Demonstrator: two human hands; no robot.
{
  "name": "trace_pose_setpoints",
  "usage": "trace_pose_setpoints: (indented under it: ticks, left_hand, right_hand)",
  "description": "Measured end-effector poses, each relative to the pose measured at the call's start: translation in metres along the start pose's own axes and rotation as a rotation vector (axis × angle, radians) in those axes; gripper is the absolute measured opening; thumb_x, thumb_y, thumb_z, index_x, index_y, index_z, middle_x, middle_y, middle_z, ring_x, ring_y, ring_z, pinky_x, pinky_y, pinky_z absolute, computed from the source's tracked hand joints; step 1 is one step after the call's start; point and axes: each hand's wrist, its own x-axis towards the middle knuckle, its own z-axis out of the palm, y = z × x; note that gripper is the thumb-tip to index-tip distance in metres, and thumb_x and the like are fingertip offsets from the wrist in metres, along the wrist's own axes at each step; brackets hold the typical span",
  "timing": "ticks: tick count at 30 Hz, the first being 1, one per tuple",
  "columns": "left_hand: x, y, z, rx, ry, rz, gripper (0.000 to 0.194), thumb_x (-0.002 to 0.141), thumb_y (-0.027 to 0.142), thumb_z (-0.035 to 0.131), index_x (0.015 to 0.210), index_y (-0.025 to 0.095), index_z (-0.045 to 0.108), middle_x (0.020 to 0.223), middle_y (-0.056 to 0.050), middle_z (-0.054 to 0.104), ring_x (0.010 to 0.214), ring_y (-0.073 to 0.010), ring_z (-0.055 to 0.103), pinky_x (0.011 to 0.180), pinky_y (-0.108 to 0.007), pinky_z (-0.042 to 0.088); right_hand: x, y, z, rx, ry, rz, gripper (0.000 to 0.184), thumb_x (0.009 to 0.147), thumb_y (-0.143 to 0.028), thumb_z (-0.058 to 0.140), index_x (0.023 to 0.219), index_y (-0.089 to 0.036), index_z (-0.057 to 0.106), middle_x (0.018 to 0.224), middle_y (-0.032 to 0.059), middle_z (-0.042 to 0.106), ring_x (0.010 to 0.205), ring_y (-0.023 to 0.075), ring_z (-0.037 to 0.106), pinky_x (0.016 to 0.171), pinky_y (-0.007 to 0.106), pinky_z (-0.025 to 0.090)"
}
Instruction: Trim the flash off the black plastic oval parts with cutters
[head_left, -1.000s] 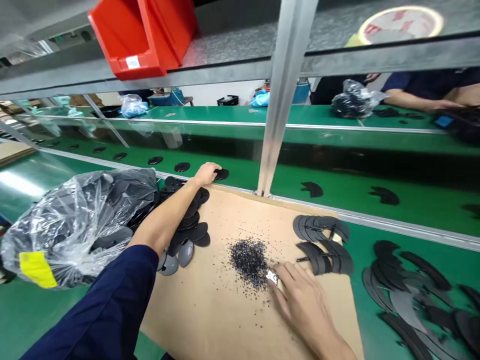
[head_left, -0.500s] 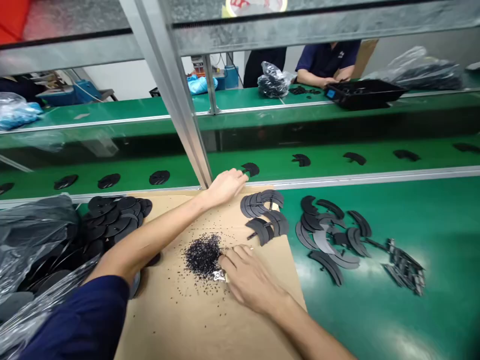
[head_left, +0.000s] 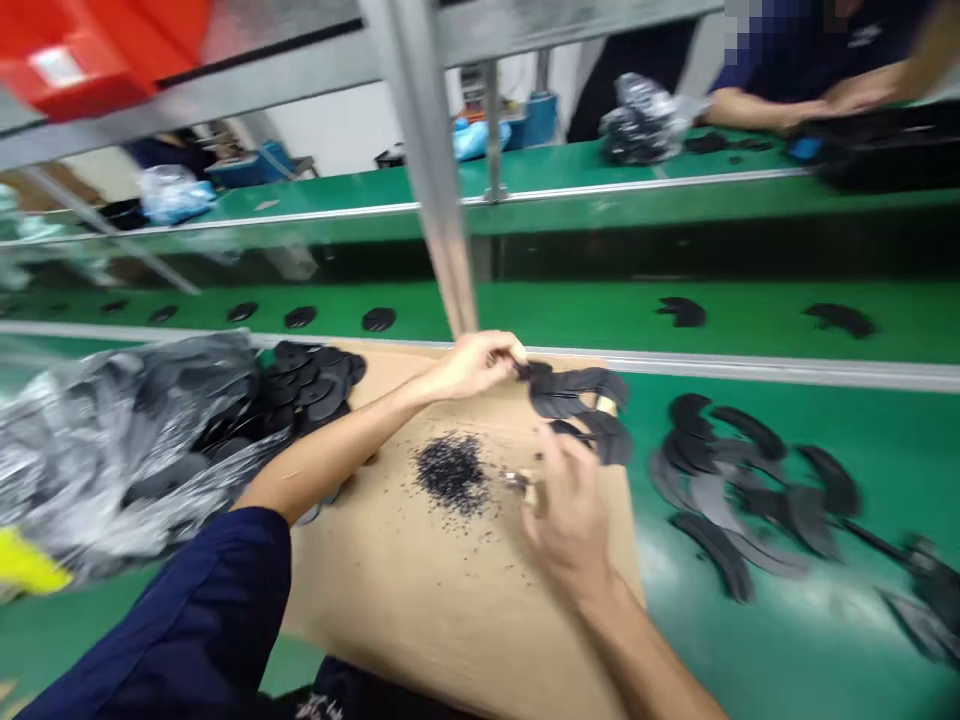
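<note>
Motion blur obscured the small item with a silvery tip (head_left: 516,482) gripped in the bent-fingered right hand (head_left: 574,505). The left hand (head_left: 481,364), reaching far and right, pinched a black plastic part (head_left: 536,372), end hidden by fingers, beside black curved plastic pieces (head_left: 574,392) on brown cardboard (head_left: 420,600).

Nothing legible — white label (head_left: 58,66) on red bin (head_left: 139,60) blurred.
</note>
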Motion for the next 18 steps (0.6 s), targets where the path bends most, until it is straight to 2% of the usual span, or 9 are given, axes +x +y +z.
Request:
trace_pose_setpoints:
  ticks: [1,3,5,7,10,11,13,16,18]
  left_hand:
    - [-0.022,0.002,-0.005,-0.103,-0.066,0.025,0.023,0.091,0.010,0.050,0.104,0.015,0.069,0.095,-0.005,0.075,0.082,-0.0149,0.071,0.075,-0.025,0.057]
    - [-0.063,0.007,-0.010,-0.301,-0.204,0.060,0.021,0.091,0.010,0.055,0.104,0.015,0.070,0.092,-0.005,0.077,0.075,-0.0131,0.071,0.067,-0.023,0.057]
    - [-0.094,0.011,-0.011,-0.370,-0.283,0.038,0.020,0.089,0.007,0.060,0.103,0.018,0.071,0.092,-0.002,0.078,0.074,-0.0116,0.072,0.063,-0.020,0.057]
    - [-0.112,0.007,-0.015,-0.330,-0.296,-0.020,0.023,0.087,0.006,0.065,0.102,0.022,0.072,0.090,0.002,0.079,0.075,-0.0104,0.073,0.063,-0.017,0.057]
    - [-0.119,-0.020,-0.042,-0.184,-0.181,-0.186,0.018,0.089,0.010,0.067,0.100,0.022,0.073,0.093,0.001,0.078,0.085,-0.0140,0.074,0.076,-0.022,0.059]
    - [-0.118,-0.035,-0.056,-0.117,-0.110,-0.266,0.013,0.091,0.012,0.064,0.098,0.020,0.072,0.097,-0.002,0.078,0.092,-0.0170,0.074,0.083,-0.026,0.059]
    - [-0.115,-0.067,-0.085,0.017,0.038,-0.442,0.017,0.095,0.011,0.055,0.096,0.014,0.071,0.103,-0.010,0.075,0.102,-0.0225,0.071,0.092,-0.034,0.057]
    - [-0.114,-0.109,-0.116,0.168,0.204,-0.662,0.015,0.097,0.018,0.058,0.106,0.012,0.068,0.112,-0.013,0.070,0.109,-0.0250,0.067,0.097,-0.041,0.054]
    - [-0.115,-0.125,-0.124,0.221,0.269,-0.750,0.026,0.097,0.030,0.062,0.117,0.014,0.064,0.119,-0.011,0.066,0.108,-0.0233,0.066,0.094,-0.043,0.056]
  right_hand:
    - [0.003,0.002,0.001,0.000,0.054,-0.004,0.065,0.089,-0.014,0.054,0.151,-0.016,0.034,0.123,0.0204,0.054,0.111,0.0318,0.056,0.081,0.042,0.053]
    - [0.010,0.005,0.004,0.055,0.062,-0.038,0.059,0.090,-0.016,0.057,0.147,-0.018,0.042,0.122,0.0191,0.058,0.107,0.0307,0.060,0.081,0.042,0.053]
    - [0.015,0.004,0.006,0.194,-0.038,-0.140,0.043,0.090,-0.012,0.054,0.131,-0.021,0.055,0.107,0.0125,0.066,0.093,0.0260,0.064,0.077,0.039,0.052]
    - [0.016,0.001,0.008,0.335,-0.140,-0.204,0.031,0.090,-0.008,0.050,0.115,-0.022,0.061,0.092,0.0076,0.069,0.081,0.0223,0.064,0.071,0.036,0.052]
    - [0.013,-0.004,0.012,0.424,-0.178,-0.164,0.022,0.090,-0.009,0.050,0.104,-0.021,0.062,0.086,0.0066,0.069,0.075,0.0211,0.064,0.066,0.035,0.051]
    - [0.012,-0.005,0.013,0.426,-0.169,-0.135,0.020,0.090,-0.011,0.051,0.103,-0.021,0.062,0.086,0.0066,0.070,0.075,0.0212,0.065,0.066,0.035,0.051]
    - [0.012,-0.005,0.015,0.419,-0.149,-0.070,0.012,0.091,-0.015,0.056,0.098,-0.022,0.063,0.085,0.0061,0.070,0.074,0.0212,0.065,0.066,0.034,0.052]
    - [0.014,-0.005,0.015,0.409,-0.126,0.027,0.004,0.092,-0.022,0.059,0.090,-0.023,0.063,0.080,0.0050,0.069,0.070,0.0205,0.065,0.065,0.033,0.052]
    - [0.016,-0.006,0.013,0.418,-0.117,0.082,0.008,0.093,-0.027,0.059,0.086,-0.023,0.063,0.077,0.0043,0.068,0.066,0.0199,0.063,0.063,0.032,0.051]
